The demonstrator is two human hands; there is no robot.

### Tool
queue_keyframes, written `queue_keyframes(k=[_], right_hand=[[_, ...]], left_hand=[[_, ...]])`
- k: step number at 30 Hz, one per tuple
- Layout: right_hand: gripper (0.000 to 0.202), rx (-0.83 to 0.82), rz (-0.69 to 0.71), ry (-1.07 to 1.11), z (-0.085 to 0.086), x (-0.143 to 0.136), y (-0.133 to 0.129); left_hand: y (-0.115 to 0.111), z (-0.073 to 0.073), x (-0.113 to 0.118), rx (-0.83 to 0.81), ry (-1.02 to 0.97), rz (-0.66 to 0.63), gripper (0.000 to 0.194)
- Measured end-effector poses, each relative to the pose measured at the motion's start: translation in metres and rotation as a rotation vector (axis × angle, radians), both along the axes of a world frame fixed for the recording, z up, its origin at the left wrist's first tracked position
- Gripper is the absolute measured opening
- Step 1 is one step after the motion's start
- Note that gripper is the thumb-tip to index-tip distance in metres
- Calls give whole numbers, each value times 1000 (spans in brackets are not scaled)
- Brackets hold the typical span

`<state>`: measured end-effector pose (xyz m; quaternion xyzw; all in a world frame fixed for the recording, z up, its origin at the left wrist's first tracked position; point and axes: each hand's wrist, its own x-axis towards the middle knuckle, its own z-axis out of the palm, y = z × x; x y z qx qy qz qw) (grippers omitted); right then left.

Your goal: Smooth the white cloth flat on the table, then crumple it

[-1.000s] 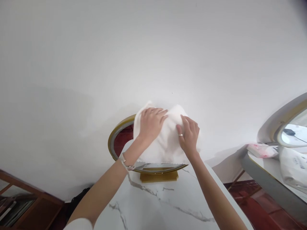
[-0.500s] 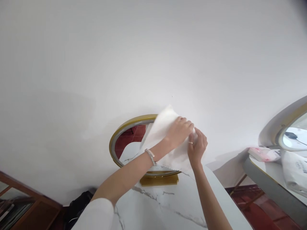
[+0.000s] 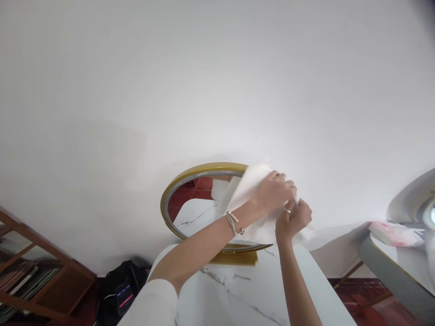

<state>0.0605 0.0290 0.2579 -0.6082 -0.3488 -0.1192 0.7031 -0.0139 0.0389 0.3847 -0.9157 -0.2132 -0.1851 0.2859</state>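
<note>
A thin white cloth (image 3: 250, 182) hangs in front of the right part of an oval mirror with a gold rim (image 3: 165, 204). My left hand (image 3: 274, 192), with a bracelet at its wrist, is closed on the cloth's upper right part. Close beside it and slightly lower, my right hand (image 3: 294, 220) wears a ring and pinches the bunched edge of the same cloth. The mirror stands on a gold base (image 3: 234, 258) on a white marble-patterned table (image 3: 234, 299). Hands and cloth hide the mirror's right side.
Behind the mirror rises a white wall (image 3: 217, 81). On the right, a second table (image 3: 384, 262) carries a pink and white tissue pack (image 3: 394, 233) and part of another mirror (image 3: 426, 203). At lower left are a wooden cabinet (image 3: 64, 290) and a black bag (image 3: 112, 280).
Both hands and the cloth have moved a little right and down across the mirror, uncovering more of its top rim. The view has turned slightly left. Both hands still grip the cloth.
</note>
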Motion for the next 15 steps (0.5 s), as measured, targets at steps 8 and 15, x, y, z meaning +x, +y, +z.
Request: queue_keyframes(k=[8, 15], right_hand=[[17, 334, 107, -726, 111, -91, 17], [32, 422, 455, -1168, 95, -180, 29]], left_hand=[[-7, 29, -158, 0, -737, 206, 28], [-16, -58, -258, 99, -1134, 350, 35]])
